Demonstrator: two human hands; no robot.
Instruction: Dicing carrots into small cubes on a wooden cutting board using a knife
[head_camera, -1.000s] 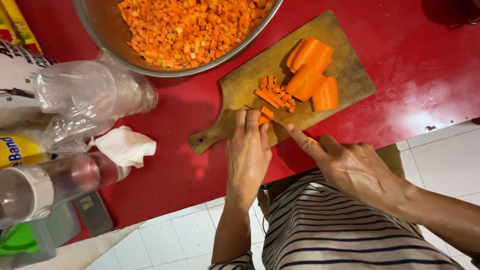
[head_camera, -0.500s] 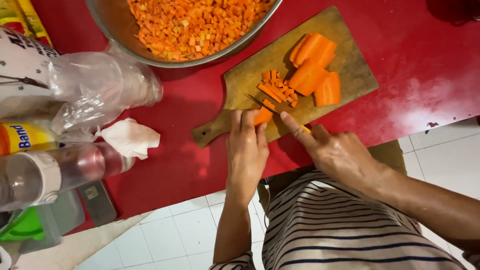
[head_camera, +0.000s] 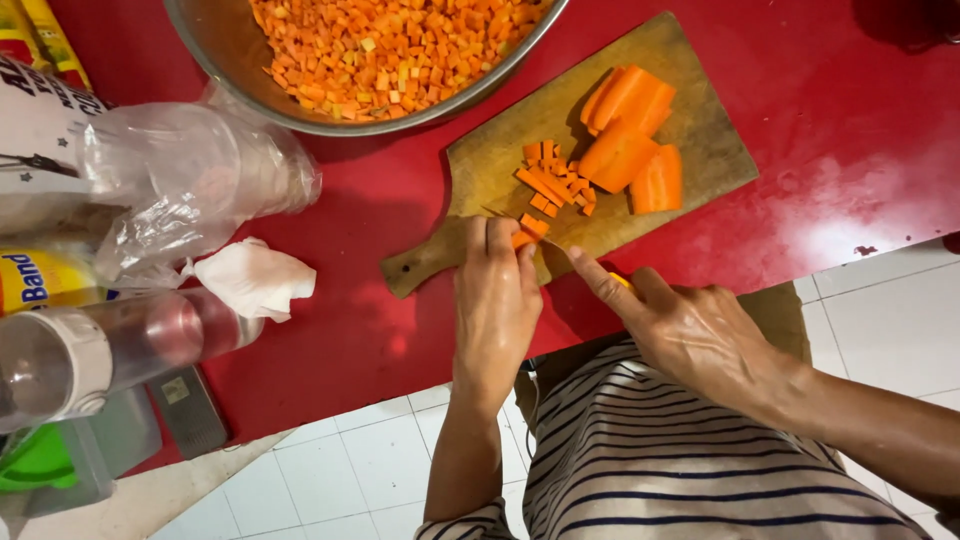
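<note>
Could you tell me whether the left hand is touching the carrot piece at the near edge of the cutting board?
Touching. The head view shows the left hand's fingertips pressed onto the carrot piece, with no gap.

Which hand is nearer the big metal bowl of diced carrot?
Left. The left hand rests on the near end of the wooden cutting board, below the big metal bowl of diced carrot. The right hand sits further right, off the board's near edge.

1 head camera looks steeply down, close above the red table (head_camera: 380, 330).
</note>
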